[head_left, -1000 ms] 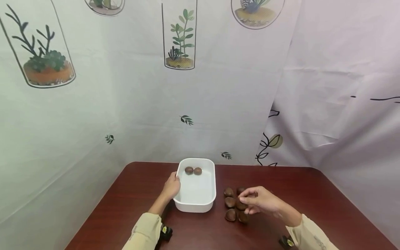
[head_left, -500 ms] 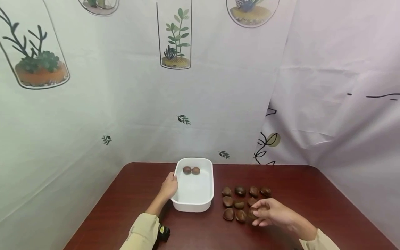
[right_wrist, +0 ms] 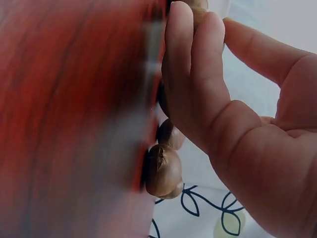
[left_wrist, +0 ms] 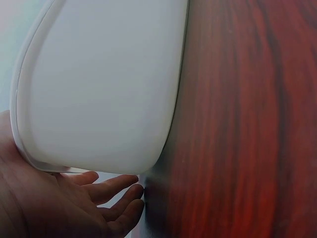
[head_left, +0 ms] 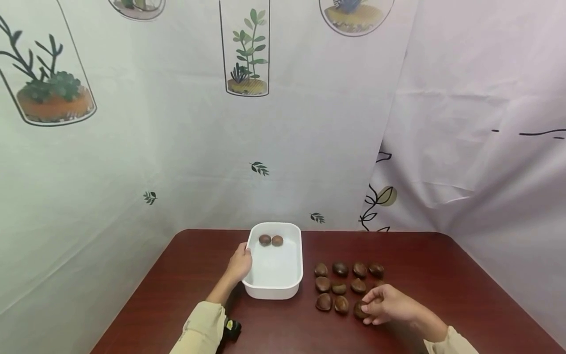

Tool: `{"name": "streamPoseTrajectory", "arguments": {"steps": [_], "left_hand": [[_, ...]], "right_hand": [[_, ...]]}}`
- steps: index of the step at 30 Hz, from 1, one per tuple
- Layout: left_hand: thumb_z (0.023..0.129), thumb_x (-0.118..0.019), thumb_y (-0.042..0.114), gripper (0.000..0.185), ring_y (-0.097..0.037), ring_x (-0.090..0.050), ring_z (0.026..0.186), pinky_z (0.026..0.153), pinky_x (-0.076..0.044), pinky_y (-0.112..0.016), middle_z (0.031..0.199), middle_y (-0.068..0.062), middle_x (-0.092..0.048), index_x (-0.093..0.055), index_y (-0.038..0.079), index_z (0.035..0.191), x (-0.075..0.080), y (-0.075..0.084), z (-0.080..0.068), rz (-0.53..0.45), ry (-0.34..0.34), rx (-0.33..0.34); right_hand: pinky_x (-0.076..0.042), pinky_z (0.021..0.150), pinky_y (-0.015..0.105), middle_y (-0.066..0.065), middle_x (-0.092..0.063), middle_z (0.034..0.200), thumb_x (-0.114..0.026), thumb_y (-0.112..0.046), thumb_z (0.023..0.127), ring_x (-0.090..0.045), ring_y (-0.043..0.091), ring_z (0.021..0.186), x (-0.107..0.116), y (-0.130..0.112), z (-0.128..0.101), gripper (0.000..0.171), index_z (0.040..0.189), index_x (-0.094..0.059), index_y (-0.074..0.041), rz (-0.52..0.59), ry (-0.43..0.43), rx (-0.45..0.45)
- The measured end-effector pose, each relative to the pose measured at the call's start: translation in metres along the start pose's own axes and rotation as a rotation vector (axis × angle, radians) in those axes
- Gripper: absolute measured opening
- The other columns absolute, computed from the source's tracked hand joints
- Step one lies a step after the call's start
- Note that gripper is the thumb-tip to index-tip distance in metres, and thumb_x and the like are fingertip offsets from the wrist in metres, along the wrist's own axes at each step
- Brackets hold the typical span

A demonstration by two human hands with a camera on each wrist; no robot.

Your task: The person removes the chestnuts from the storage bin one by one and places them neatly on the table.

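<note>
A white rectangular tub [head_left: 274, 293] stands on the table with two brown chestnuts [head_left: 265, 240] at its far end. My left hand [head_left: 240, 264] grips the tub's left rim; the left wrist view shows fingers outside the white wall [left_wrist: 99, 89]. To the right of the tub, glossy chestnuts [head_left: 323, 284] lie in rough rows. My right hand [head_left: 391, 307] pinches a chestnut [head_left: 359, 309] of the front row between fingers and thumb. That chestnut is partly covered by the fingertips. In the right wrist view another chestnut [right_wrist: 164, 171] sits beyond the hand [right_wrist: 247, 124].
The dark red wooden table [head_left: 283, 334] has rounded far corners. A pale printed curtain [head_left: 199, 147] hangs behind it and along both sides. A black wrist device [head_left: 232, 330] is strapped below the left sleeve [head_left: 201, 327].
My right hand has moved to the right and slightly toward me, uncovering more chestnuts. The left hand keeps its grip on the tub. The head view has shifted slightly.
</note>
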State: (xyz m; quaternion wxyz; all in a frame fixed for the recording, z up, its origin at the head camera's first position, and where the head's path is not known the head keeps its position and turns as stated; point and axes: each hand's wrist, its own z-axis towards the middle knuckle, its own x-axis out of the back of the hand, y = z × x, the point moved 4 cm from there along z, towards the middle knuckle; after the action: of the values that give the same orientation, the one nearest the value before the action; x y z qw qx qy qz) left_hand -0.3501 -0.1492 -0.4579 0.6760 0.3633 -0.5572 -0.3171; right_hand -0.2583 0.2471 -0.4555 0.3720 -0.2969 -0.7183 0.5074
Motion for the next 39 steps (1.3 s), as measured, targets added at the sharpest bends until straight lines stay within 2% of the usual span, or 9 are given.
{"name": "streamPoseTrajectory", "arguments": {"steps": [9,17,22,24,27,31,34,39], "left_hand": [[0.104,-0.033,0.014,0.042,-0.045,-0.049,0.125,0.1,-0.042,-0.058,0.138,-0.028,-0.051,-0.043,-0.005,0.14,0.001,0.003,0.0,-0.011,0.009,-0.002],[0.104,-0.032,0.014,0.042,-0.045,-0.049,0.125,0.1,-0.042,-0.058,0.138,-0.028,-0.05,-0.043,-0.005,0.141,0.002,0.002,0.001,-0.017,0.009,0.003],[0.104,-0.032,0.014,0.042,-0.045,-0.05,0.124,0.1,-0.042,-0.058,0.138,-0.027,-0.052,-0.043,-0.004,0.141,0.002,0.005,0.003,-0.016,0.003,-0.003],[0.104,-0.033,0.014,0.042,-0.045,-0.05,0.124,0.1,-0.042,-0.058,0.138,-0.027,-0.052,-0.044,-0.004,0.141,0.003,0.007,0.004,-0.011,0.002,-0.01],[0.104,-0.033,0.014,0.042,-0.046,-0.051,0.123,0.099,-0.043,-0.058,0.137,-0.027,-0.053,-0.044,-0.004,0.14,0.004,0.008,0.004,0.002,0.0,-0.016],[0.104,-0.032,0.013,0.042,-0.045,-0.052,0.122,0.098,-0.043,-0.058,0.136,-0.028,-0.052,-0.043,-0.005,0.141,0.005,0.006,0.003,0.002,-0.003,-0.01],[0.104,-0.032,0.013,0.042,-0.045,-0.051,0.123,0.099,-0.043,-0.058,0.137,-0.028,-0.052,-0.043,-0.005,0.141,0.006,0.004,0.001,-0.011,-0.001,-0.001],[0.104,-0.033,0.013,0.042,-0.044,-0.051,0.123,0.099,-0.043,-0.057,0.137,-0.028,-0.052,-0.043,-0.005,0.141,0.002,0.001,-0.003,-0.019,-0.005,0.004]], "right_hand": [[-0.058,0.066,0.027,0.012,-0.07,0.087,-0.061,-0.001,0.093,-0.073,0.022,0.079,0.0,0.001,0.003,0.017,0.103,-0.058,0.013,0.007,0.037,-0.008],[-0.058,0.066,0.028,0.01,-0.069,0.087,-0.059,-0.005,0.095,-0.072,0.02,0.076,0.002,-0.002,0.002,0.016,0.1,-0.063,0.01,-0.049,0.077,-0.048],[-0.054,0.059,0.031,0.009,-0.068,0.087,-0.06,-0.014,0.098,-0.067,0.018,0.072,0.007,-0.014,-0.005,0.023,0.102,-0.064,0.008,-0.15,0.166,-0.082],[-0.052,0.056,0.032,0.01,-0.07,0.087,-0.061,-0.018,0.098,-0.067,0.02,0.072,0.009,-0.023,-0.006,0.027,0.104,-0.063,0.008,-0.177,0.19,-0.061],[-0.053,0.057,0.034,0.011,-0.072,0.092,-0.061,-0.021,0.098,-0.068,0.021,0.076,0.004,-0.041,-0.004,0.033,0.11,-0.061,0.01,-0.155,0.178,-0.024],[-0.056,0.061,0.033,0.012,-0.071,0.098,-0.062,-0.019,0.098,-0.069,0.019,0.081,-0.018,-0.071,0.015,0.038,0.119,-0.056,0.012,-0.079,0.107,0.043],[-0.058,0.066,0.033,0.015,-0.071,0.102,-0.062,-0.016,0.097,-0.07,0.021,0.084,-0.038,-0.093,0.041,0.042,0.123,-0.053,0.015,-0.027,0.06,0.098],[-0.058,0.078,0.038,0.019,-0.068,0.109,-0.06,-0.014,0.096,-0.07,0.031,0.095,-0.067,-0.118,0.091,0.044,0.129,-0.05,0.014,0.074,0.052,0.1]]}}
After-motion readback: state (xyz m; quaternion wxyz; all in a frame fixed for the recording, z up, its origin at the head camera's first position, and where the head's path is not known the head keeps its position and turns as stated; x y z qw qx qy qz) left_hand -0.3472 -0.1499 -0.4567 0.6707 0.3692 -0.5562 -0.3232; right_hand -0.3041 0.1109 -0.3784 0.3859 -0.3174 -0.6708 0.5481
